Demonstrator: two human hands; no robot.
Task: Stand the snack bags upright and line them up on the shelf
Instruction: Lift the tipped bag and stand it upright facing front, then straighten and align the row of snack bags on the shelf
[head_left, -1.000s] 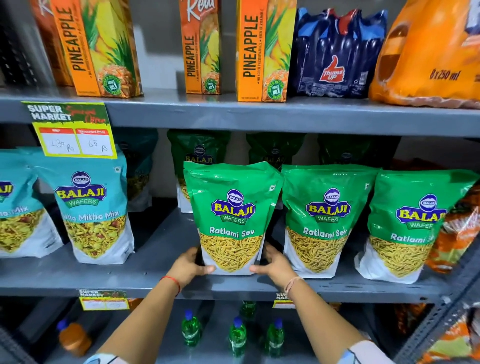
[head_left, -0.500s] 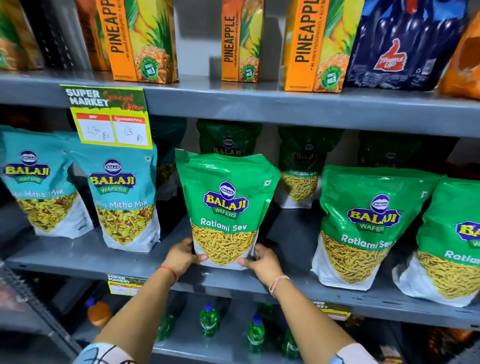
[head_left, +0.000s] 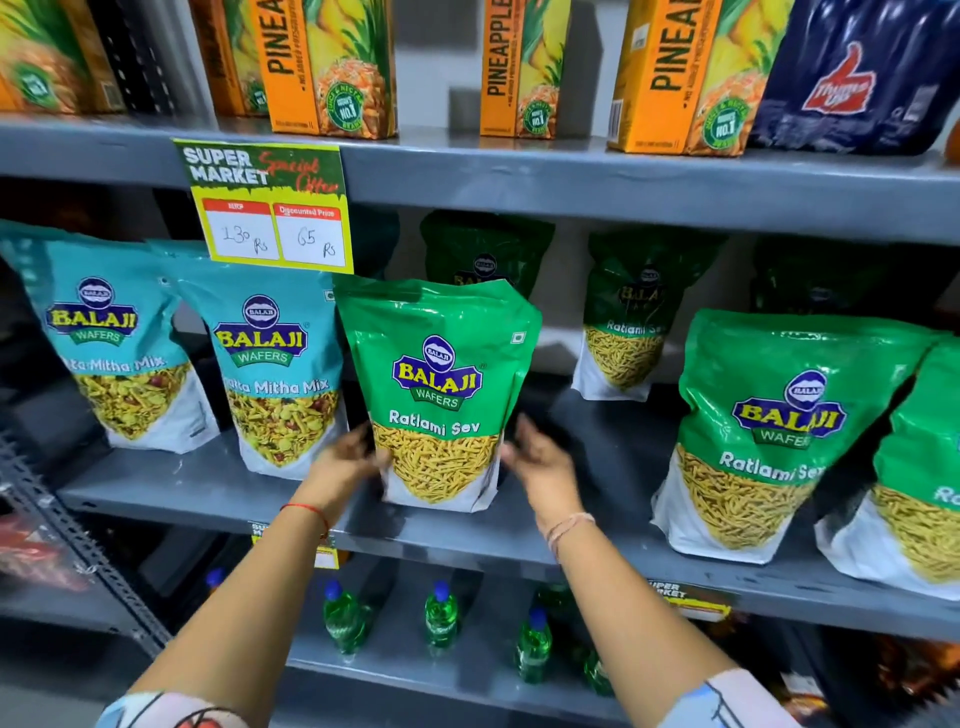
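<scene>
While my two arms reach up to the middle shelf, a green snack bag stands upright near its front edge, just beside a teal snack bag on its left. My left hand lies with its fingers against the lower left corner of the green bag, spread and not closed around anything; it is blurred, so I cannot tell how firm the touch is. My right hand is open too, fingers loose, close to the bag's lower right corner, and I cannot tell whether it touches the bag or sits just off it. A second teal bag stands further left, leaning slightly. To the right, well apart from the green bag, two more green bags stand tilted at the front edge, touching each other. Darker green bags stand at the back of the same shelf. A yellow price tag hangs from the shelf above, where orange juice cartons stand. Small green bottles stand on the shelf below.
</scene>
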